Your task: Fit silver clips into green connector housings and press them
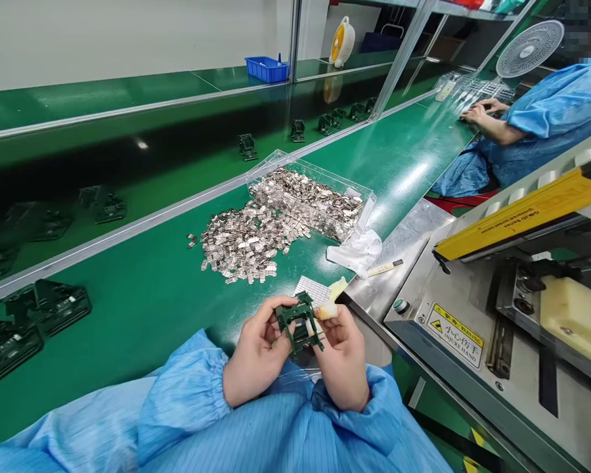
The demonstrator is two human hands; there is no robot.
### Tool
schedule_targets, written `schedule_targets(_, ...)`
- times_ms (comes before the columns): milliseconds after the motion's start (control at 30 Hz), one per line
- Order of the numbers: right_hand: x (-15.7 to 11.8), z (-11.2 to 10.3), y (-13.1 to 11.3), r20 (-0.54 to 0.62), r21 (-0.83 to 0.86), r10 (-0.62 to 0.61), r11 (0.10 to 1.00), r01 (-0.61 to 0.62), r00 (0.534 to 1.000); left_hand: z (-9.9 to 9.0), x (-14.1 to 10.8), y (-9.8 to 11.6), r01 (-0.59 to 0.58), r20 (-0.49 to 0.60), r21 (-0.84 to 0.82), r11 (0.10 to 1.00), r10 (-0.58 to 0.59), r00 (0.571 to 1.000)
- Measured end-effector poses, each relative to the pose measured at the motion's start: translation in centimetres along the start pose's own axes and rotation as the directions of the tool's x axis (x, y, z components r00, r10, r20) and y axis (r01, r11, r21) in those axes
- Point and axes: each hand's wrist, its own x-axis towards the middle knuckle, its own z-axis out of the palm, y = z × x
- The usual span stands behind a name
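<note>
Close to my body, a dark green, open plastic frame [301,322] is held up above the bench edge. My left hand [259,351] grips its left side between thumb and fingers. My right hand [343,351] is closed at its right side, fingertips against the frame. A whitish-yellow cover [328,310] sits around a right fingertip. Whether a small part is pinched there is hidden. Just beyond the hands lie a white gridded sheet [313,289] and a pale yellow scrap [337,288].
Small metal pieces [246,243] are heaped before a clear plastic box [369,209] of more. A white cloth [357,251] and a cutter knife [385,268] lie near a machine [436,299] at right. Dark green frames [62,305] stand left. A co-worker [546,112] works far right.
</note>
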Motion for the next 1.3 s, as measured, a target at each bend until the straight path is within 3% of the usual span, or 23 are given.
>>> schedule_targets(500,-1.0,0.3,0.4,-0.041,0.124,0.095,0.988,-0.089,0.995,0.3,-0.8,0.3,0.030,0.022,0.074,0.997,-0.032,0.999)
schedule_targets(600,-1.5,-1.6,0.7,-0.074,0.032,0.060,0.998,-0.058,0.995,0.0,-0.6,0.4,0.001,0.079,0.108,0.994,-0.009,0.997)
schedule_targets(733,-2.2,-5.6,3.0,-0.263,-0.094,0.083,0.989,-0.111,0.961,-0.3,1.5,0.7,-0.078,0.056,0.034,0.996,0.076,0.996)
schedule_targets(833,-2.2,-6.6,5.1,-0.147,-0.135,0.175,0.971,-0.195,0.974,0.6,4.0,0.5,-0.151,0.014,-0.034,0.988,0.151,0.988)
schedule_targets(967,-1.1,-4.9,6.6,-0.027,-0.148,0.155,0.976,-0.157,0.988,2.8,6.0,-0.9,-0.165,0.073,-0.076,0.983,0.171,0.983)
schedule_targets(1100,-0.4,-3.7,7.3,0.012,-0.171,0.088,0.982,-0.085,0.996,3.5,5.9,-2.3,-0.170,0.103,0.055,0.984,0.164,0.981)
schedule_targets(1300,-0.8,-4.6,9.0,0.069,-0.286,-0.026,0.957,0.044,0.997,3.1,5.7,-2.5,-0.164,0.058,0.090,0.982,0.159,0.986)
